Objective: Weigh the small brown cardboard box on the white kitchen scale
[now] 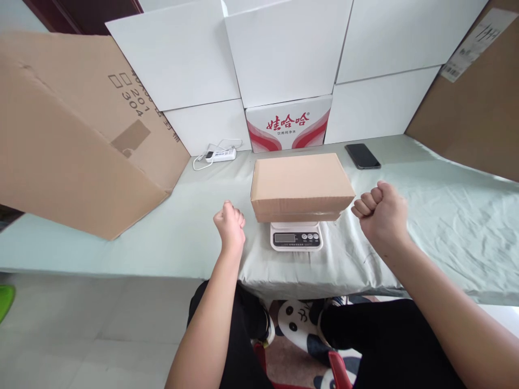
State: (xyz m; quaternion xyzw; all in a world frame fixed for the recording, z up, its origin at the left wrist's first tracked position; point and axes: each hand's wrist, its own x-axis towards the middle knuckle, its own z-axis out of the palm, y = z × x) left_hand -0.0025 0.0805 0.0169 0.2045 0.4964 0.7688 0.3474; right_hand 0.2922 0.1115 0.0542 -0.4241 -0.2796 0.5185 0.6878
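Observation:
A closed brown cardboard box (pixel 300 183) rests on a small white kitchen scale (pixel 296 236) whose display faces me. My left hand (pixel 230 223) is clenched in a fist just left of the scale, holding nothing. To the right of the box my right hand (pixel 381 213) is also a fist, apart from the box and empty. Both hands hover over the pale green cloth (pixel 446 216) that covers the table.
A large flattened cardboard sheet (pixel 73 140) leans at the left. White boxes and a red-and-white printed box (pixel 288 125) stand at the back. A black phone (pixel 362 156) and a white power strip (pixel 221 155) lie near them. Another brown board (pixel 474 102) leans at right.

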